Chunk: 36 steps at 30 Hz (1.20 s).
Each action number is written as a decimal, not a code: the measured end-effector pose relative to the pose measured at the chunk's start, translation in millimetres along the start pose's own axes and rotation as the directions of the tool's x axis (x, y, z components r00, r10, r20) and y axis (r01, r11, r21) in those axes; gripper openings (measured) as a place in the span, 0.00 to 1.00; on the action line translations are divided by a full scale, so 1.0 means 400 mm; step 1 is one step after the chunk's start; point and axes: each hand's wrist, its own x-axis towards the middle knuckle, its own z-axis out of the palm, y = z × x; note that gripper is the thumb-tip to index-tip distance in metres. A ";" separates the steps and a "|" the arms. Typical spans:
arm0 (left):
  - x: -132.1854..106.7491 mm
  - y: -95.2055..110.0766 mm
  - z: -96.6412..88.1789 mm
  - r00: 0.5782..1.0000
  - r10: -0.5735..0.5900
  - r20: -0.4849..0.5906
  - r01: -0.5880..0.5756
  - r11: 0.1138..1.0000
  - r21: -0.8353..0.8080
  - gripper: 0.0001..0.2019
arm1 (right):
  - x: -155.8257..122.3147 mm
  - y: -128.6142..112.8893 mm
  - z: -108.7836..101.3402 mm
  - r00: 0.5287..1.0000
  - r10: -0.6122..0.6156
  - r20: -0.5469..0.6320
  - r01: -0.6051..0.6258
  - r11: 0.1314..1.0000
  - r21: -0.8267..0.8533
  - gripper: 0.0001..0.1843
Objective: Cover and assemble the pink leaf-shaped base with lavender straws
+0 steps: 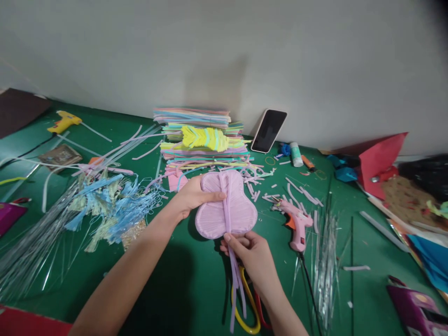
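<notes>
A lilac, rounded piece (241, 212), covered in closely laid pipe cleaners, is held above the green table. My left hand (192, 196) grips its upper left edge, the thumb lying on the front face. Several lilac pipe cleaners (234, 275) run down across the middle of the piece and hang loose below it. At the lower edge, my right hand (247, 247) pinches these strands between thumb and fingers. Behind the hanging ends lie scissors with yellow handles (250, 308), partly hidden by my right hand and wrist.
A pink glue gun (297, 221) lies to the right, its cord running forward. Pipe cleaner bundles (196, 116), a yellow pipe-cleaner piece (203, 138) and a leaning phone (269, 130) are at the back. Tinsel strands (38, 233) and a yellow glue gun (66, 121) are left.
</notes>
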 end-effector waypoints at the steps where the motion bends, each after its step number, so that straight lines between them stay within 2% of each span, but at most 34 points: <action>1: -0.001 0.001 0.005 1.000 0.015 -0.017 -0.015 1.000 0.005 0.25 | -0.001 -0.002 0.001 1.000 0.006 -0.005 -0.006 1.000 0.002 0.21; 6: -0.006 0.006 0.024 0.998 0.054 -0.034 -0.053 0.998 0.019 0.26 | -0.002 -0.010 0.000 0.999 0.035 -0.021 -0.035 0.999 0.021 0.22; 10: -0.012 0.003 0.042 0.994 0.107 -0.010 -0.106 0.994 0.039 0.33 | 0.001 -0.003 -0.004 0.999 0.036 -0.038 -0.036 0.999 0.026 0.23; 14: -0.013 -0.002 0.056 0.982 0.166 -0.094 -0.154 0.980 0.124 0.37 | 0.000 0.002 -0.006 0.999 0.026 -0.035 -0.025 0.999 0.026 0.23; 16: -0.011 -0.003 0.055 0.980 0.166 -0.112 -0.151 0.980 0.132 0.37 | -0.005 0.000 -0.011 1.000 0.003 -0.016 -0.003 0.999 -0.050 0.23; 19: -0.009 -0.011 0.045 0.976 0.156 -0.153 -0.130 0.977 0.169 0.39 | -0.015 -0.009 -0.023 0.995 -0.097 -0.011 0.090 0.958 -0.274 0.21; 24: -0.006 -0.053 0.020 0.974 0.118 -0.194 -0.046 0.939 0.341 0.47 | -0.023 -0.026 -0.028 0.950 -0.313 -0.002 0.253 0.769 -0.587 0.15; 26: -0.003 -0.070 0.014 0.967 0.154 -0.202 -0.038 0.873 0.486 0.50 | -0.020 -0.027 -0.022 0.943 -0.331 0.028 0.273 0.724 -0.634 0.14; 28: -0.004 -0.077 0.012 0.955 0.225 -0.191 -0.055 0.771 0.635 0.49 | -0.015 -0.025 -0.012 0.948 -0.313 0.050 0.273 0.725 -0.632 0.14; 30: -0.013 -0.075 0.014 0.918 0.347 -0.193 -0.063 0.607 0.792 0.43 | -0.010 -0.023 -0.003 0.952 -0.300 0.057 0.270 0.742 -0.614 0.14; 32: -0.032 -0.067 0.020 0.873 0.445 -0.201 0.003 0.406 0.914 0.30 | -0.007 -0.021 0.000 0.951 -0.305 0.041 0.269 0.759 -0.593 0.14; 33: -0.044 -0.062 0.025 0.873 0.442 -0.207 0.057 0.328 0.943 0.22 | -0.007 -0.022 0.000 0.952 -0.306 0.026 0.264 0.771 -0.580 0.15; 34: -0.055 -0.059 0.031 0.897 0.388 -0.213 0.103 0.285 0.953 0.16 | -0.007 -0.022 -0.002 0.953 -0.303 0.014 0.257 0.784 -0.566 0.15; 35: -0.065 -0.056 0.039 0.929 0.301 -0.217 0.135 0.271 0.953 0.14 | -0.007 -0.022 -0.004 0.954 -0.301 0.002 0.252 0.793 -0.555 0.15; 36: -0.073 -0.055 0.048 0.947 0.234 -0.222 0.156 0.270 0.950 0.17 | -0.007 -0.022 -0.007 0.952 -0.305 -0.005 0.252 0.795 -0.552 0.15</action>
